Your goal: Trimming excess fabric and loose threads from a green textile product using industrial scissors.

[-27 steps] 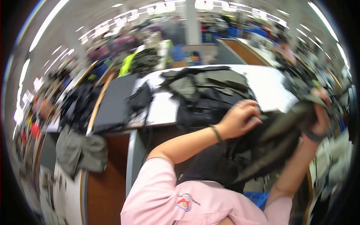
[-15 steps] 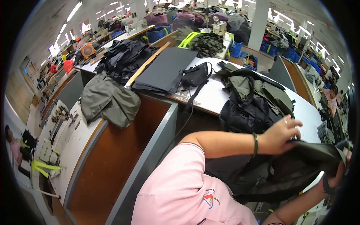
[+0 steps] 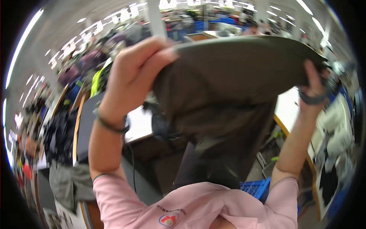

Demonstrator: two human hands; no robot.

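A black fabric pile (image 3: 59,135) is lying far left of the left grip, with a grey-green cloth (image 3: 70,185) hanging below it and a stack of dark sheets (image 3: 87,128) resting closer in. The left grip (image 3: 135,78) is closing thumb and fingers on the left end of a dark olive fabric piece (image 3: 228,72), though blur is hiding the exact fingertip contact. Below and right of this grip, a white desk (image 3: 139,124) is showing, with a small black bag (image 3: 162,124) sitting at its edge. The fabric piece is spanning the space between both grips, its upper edge bowing smoothly and its lower part sagging in loose folds. It is looking light, soft and limp, probably a little slick and hardly fragile; the upper edge, near each end, is seeming the best place for holding it spread. A blue basket (image 3: 257,189) is standing below, left of the right grip. The right grip (image 3: 315,82) is clasping the right end, thumb facing the wearer, while a cream sewing machine (image 3: 339,133) is standing below and right.
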